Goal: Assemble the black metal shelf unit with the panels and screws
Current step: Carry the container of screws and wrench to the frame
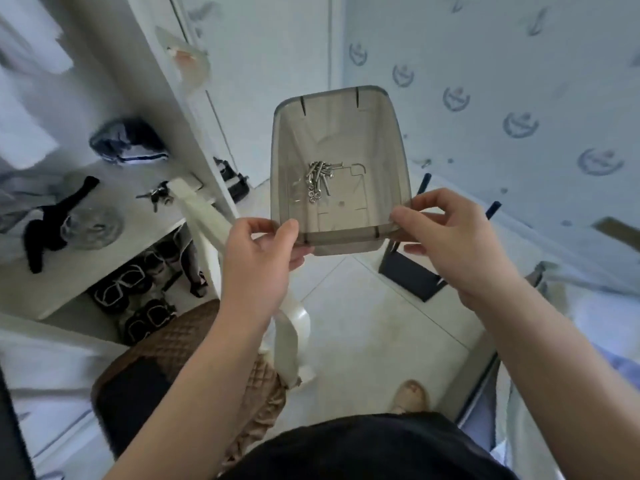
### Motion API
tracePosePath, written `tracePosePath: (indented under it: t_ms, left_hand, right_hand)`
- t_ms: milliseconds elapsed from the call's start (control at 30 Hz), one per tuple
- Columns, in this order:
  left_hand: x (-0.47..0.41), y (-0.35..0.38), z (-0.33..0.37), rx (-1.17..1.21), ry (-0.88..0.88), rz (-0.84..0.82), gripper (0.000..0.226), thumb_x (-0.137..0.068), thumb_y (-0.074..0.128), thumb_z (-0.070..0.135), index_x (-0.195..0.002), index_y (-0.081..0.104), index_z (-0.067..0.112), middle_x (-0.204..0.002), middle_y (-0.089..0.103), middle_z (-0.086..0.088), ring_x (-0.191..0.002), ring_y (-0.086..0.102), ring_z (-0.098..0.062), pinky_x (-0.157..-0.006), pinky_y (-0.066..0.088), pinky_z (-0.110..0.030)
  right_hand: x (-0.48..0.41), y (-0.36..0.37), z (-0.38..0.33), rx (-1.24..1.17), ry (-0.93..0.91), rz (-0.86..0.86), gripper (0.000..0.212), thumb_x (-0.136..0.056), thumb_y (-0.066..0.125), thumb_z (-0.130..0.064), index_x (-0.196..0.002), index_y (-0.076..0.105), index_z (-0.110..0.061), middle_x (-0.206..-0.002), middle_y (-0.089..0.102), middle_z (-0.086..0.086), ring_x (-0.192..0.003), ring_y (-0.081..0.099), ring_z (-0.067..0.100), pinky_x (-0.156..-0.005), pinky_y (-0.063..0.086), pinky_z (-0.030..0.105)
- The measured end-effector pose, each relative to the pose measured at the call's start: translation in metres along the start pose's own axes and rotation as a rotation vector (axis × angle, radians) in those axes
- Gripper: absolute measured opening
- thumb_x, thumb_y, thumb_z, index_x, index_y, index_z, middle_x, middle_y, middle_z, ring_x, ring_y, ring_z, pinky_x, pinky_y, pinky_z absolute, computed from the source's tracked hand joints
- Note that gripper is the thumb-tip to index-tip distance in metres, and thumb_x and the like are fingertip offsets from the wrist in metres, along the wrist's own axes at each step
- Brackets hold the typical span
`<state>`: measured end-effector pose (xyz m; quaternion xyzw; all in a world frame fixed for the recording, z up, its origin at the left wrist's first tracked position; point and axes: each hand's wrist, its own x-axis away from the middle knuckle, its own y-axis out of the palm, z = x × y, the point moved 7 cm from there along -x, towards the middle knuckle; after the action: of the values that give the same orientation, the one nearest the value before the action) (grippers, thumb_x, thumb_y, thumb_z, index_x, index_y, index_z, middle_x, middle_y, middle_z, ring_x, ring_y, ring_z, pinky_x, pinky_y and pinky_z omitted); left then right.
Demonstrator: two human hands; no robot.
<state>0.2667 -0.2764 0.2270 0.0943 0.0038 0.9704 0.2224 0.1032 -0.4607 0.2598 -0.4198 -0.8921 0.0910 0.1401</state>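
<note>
I hold a translucent grey plastic tray (388,140) up in front of me with both hands. My left hand (258,261) pinches its near left corner, thumb on top. My right hand (450,244) pinches the near right corner. A small pile of silver screws (318,180) with a few washers lies on the tray's bottom. Behind and below the tray, black metal shelf parts (412,275) stand on the floor by the wall, partly hidden by the tray and my right hand.
A white cabinet shelf (114,237) on the left carries keys (156,195), a glass bowl (93,223) and a black cloth. Shoes (131,292) sit underneath. A brown quilted bag (180,351) with white straps stands on the tiled floor (374,327) by my foot.
</note>
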Motion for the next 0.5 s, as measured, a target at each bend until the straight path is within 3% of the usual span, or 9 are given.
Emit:
tracePosePath:
  t_ms: [100,233,333,500]
  left_hand:
    - [-0.010,0.076,-0.022,-0.018,-0.068,-0.036,0.023,-0.092,0.065,0.021,-0.105,0.051,0.008,-0.084,0.077,-0.002,-0.077,0.076,-0.024,-0.065,0.061,-0.027]
    - [-0.024,0.169,-0.067,-0.076,-0.193,-0.086,0.024,-0.087,0.066,0.018,-0.103,0.053,0.006,-0.082,0.076,-0.009,-0.076,0.076,-0.027,-0.068,0.062,-0.034]
    - [-0.030,0.225,-0.103,-0.208,-0.292,-0.151,0.017,-0.087,0.063,0.012,-0.100,0.053,0.007,-0.083,0.074,-0.012,-0.073,0.076,-0.029,-0.069,0.061,-0.038]
    - [-0.036,0.289,-0.162,-0.477,-0.435,-0.340,0.011,-0.088,0.060,0.008,-0.098,0.055,0.006,-0.087,0.069,-0.016,-0.068,0.075,-0.026,-0.064,0.058,-0.033]
  right_hand:
    - [-0.031,-0.061,0.035,0.007,0.068,0.009,0.021,-0.090,0.071,-0.037,-0.097,0.061,-0.020,-0.083,0.078,-0.008,-0.099,0.068,0.044,-0.087,0.055,0.064]
    - [-0.071,-0.139,0.099,0.085,0.191,-0.011,0.039,-0.086,0.069,-0.055,-0.113,0.052,-0.031,-0.091,0.076,-0.011,-0.094,0.072,0.027,-0.081,0.060,0.055]
    - [-0.093,-0.201,0.149,0.123,0.274,0.056,0.063,-0.088,0.067,-0.057,-0.139,0.040,-0.030,-0.118,0.066,-0.010,-0.106,0.065,0.016,-0.085,0.056,0.041]
    - [-0.125,-0.286,0.225,0.197,0.391,0.176,0.073,-0.091,0.068,-0.048,-0.151,0.031,-0.030,-0.145,0.050,0.000,-0.120,0.056,0.022,-0.098,0.050,0.044]
